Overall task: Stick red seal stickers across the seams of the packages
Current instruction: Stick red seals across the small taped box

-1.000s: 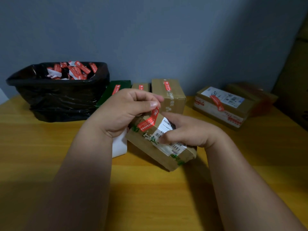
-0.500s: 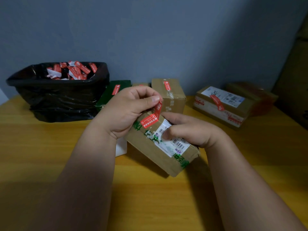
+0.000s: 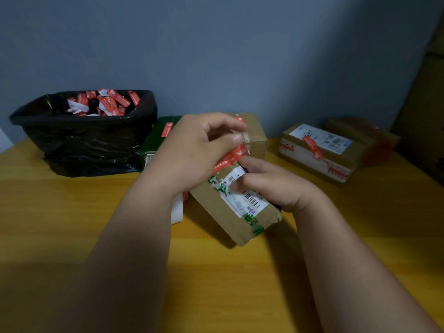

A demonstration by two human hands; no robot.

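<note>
A brown cardboard package [image 3: 216, 207] with a white shipping label and green tape is tilted above the wooden table [image 3: 72, 212]. My right hand [image 3: 271, 186] grips its far right side, fingers curled over the label. A red seal sticker [image 3: 230, 158] lies across the package's upper end. My left hand [image 3: 197, 150] hovers over that end. Its thumb rests on the sticker's upper edge, and the index finger is lifted apart from the thumb.
A black-lined bin [image 3: 84, 145] holding several red and white sticker scraps stands at back left. A green box [image 3: 156, 140], a brown box [image 3: 255, 133] and two sealed packages [image 3: 319, 152] line the back. A white sheet [image 3: 177, 207] lies under my left wrist.
The left hand's pinch on the sticker has loosened, and the index finger has lifted off. The sticker now lies flatter on the package, which has turned slightly in my right hand.
</note>
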